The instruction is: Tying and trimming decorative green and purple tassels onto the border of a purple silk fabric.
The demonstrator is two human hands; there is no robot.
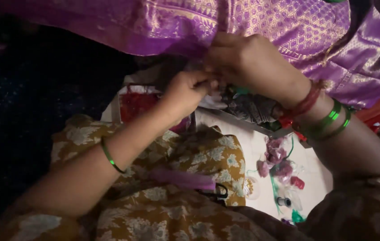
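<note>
A purple silk cloth with gold woven patterns hangs across the top of the view. My right hand pinches the cloth's lower edge, its fingers closed on the fabric. Just left of it, my left hand has its fingertips closed at the same spot on the edge; whether a needle or thread is in them is hidden. Both wrists carry green bangles, and the right one also has red thread bands.
A red container and a dark patterned bundle lie below the hands on a pale surface. Small purple, red and green bits are scattered on it. A purple tassel rests on my yellow floral lap.
</note>
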